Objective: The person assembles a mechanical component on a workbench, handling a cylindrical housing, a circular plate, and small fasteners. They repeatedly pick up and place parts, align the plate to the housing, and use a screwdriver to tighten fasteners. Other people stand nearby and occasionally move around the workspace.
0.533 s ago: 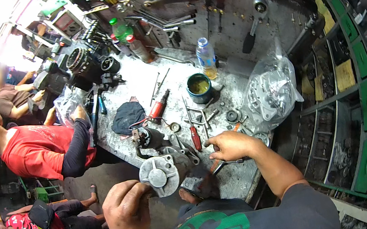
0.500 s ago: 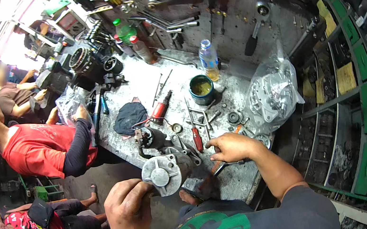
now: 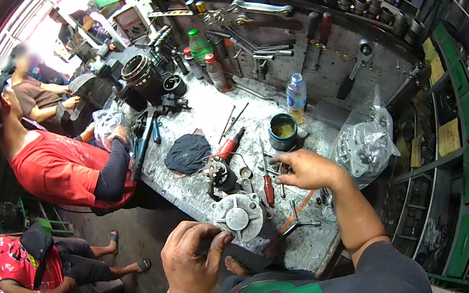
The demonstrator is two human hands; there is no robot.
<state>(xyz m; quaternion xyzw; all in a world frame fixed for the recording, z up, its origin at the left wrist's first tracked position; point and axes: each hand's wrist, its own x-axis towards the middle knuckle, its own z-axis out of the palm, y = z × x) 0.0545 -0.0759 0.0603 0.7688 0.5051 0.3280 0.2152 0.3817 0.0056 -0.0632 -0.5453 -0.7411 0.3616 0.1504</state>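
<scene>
My left hand (image 3: 194, 262) grips the near rim of a round grey metal housing (image 3: 238, 215) that rests at the front edge of the dirty workbench (image 3: 210, 110). My right hand (image 3: 307, 169) hovers palm down over a scatter of small tools and parts, with its fingertips bent toward them. A red-handled screwdriver (image 3: 267, 188) lies just left of that hand. A small dark assembly with wires (image 3: 218, 172) sits behind the housing. Whether the right fingers pinch anything is hidden.
A green tin (image 3: 283, 131), a plastic bottle (image 3: 296, 97), a dark cloth (image 3: 187, 152) and a plastic bag with a metal part (image 3: 363, 147) sit on the bench. A person in a red shirt (image 3: 60, 168) leans at its left end. Another person (image 3: 20, 266) sits lower left. Shelves (image 3: 465, 128) stand right.
My right hand has shifted slightly farther back and right over the small tools. My left hand keeps its hold on the housing, which has barely moved.
</scene>
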